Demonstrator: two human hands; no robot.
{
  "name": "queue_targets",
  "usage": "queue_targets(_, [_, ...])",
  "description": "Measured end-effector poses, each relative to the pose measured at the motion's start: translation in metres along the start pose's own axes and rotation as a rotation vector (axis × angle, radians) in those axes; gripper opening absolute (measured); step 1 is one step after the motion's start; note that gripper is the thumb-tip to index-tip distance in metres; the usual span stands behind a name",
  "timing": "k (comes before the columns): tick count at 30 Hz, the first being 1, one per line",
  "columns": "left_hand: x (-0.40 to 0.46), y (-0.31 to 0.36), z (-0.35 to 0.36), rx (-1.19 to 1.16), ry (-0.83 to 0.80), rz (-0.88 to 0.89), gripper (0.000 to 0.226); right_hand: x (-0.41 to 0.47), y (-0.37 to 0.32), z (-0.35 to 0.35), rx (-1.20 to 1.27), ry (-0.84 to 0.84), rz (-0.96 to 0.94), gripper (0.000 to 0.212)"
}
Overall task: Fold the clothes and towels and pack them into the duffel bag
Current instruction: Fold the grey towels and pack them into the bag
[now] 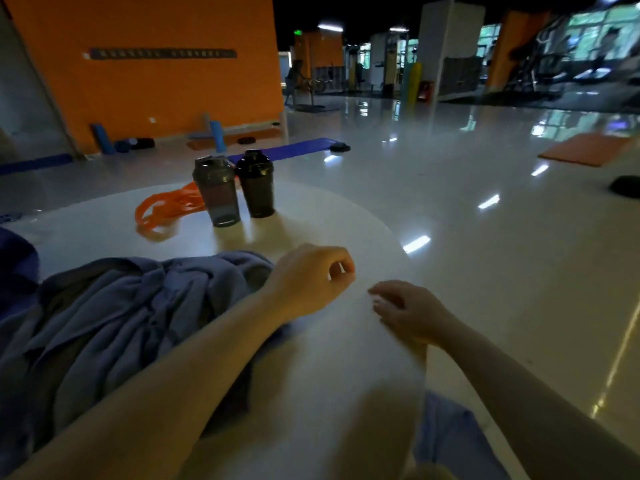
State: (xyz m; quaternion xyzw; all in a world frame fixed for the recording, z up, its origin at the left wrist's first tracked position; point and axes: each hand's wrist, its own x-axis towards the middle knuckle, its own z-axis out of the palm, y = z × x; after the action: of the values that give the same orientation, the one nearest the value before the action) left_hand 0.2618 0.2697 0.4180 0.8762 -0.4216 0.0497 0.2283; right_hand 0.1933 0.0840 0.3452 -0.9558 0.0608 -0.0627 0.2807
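Observation:
A crumpled pile of blue-grey clothes or towels [131, 306] lies on the left half of the round white table [339, 375]. My left forearm crosses over the pile. My left hand [311, 278] is just past the pile's right edge, above bare tabletop, with its fingers curled in to the thumb and nothing in it. My right hand [405, 311] hovers at the table's right rim, slightly blurred, fingers loosely bent and holding nothing. A dark blue fabric shape [17, 261] is cut off at the left edge; I cannot tell whether it is the duffel bag.
Two dark shaker bottles [239, 185] stand at the table's far side beside an orange resistance band [162, 207]. Light blue cloth [450, 438] shows below the table's near right rim. Glossy gym floor with mats [585, 148] spreads to the right.

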Motion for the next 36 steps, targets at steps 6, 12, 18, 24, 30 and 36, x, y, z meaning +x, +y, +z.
queue_targets(6, [-0.026, 0.099, 0.065, 0.077, -0.093, 0.126, 0.014, -0.103, 0.069, -0.037, 0.241, 0.36, 0.19, 0.036])
queue_targets(12, [-0.03, 0.201, 0.159, -0.059, -0.222, 0.268, 0.02, -0.191, 0.173, -0.024, 0.445, 0.489, 0.532, 0.031])
queue_targets(18, [-0.003, 0.206, 0.287, -0.206, -0.528, 0.064, 0.019, -0.243, 0.275, 0.054, 0.541, 0.351, 0.871, 0.038])
queue_targets(24, [0.014, 0.121, 0.426, -0.236, -0.788, -0.381, 0.02, -0.288, 0.349, 0.168, 0.624, 0.131, 1.175, 0.044])
queue_targets(30, [0.003, 0.05, 0.557, -0.287, -0.925, -0.579, 0.012, -0.307, 0.413, 0.282, 0.444, -0.206, 1.378, 0.063])
queue_targets(36, [-0.005, -0.007, 0.668, -0.161, -0.952, -0.527, 0.039, -0.28, 0.48, 0.348, 0.143, -0.17, 1.21, 0.065])
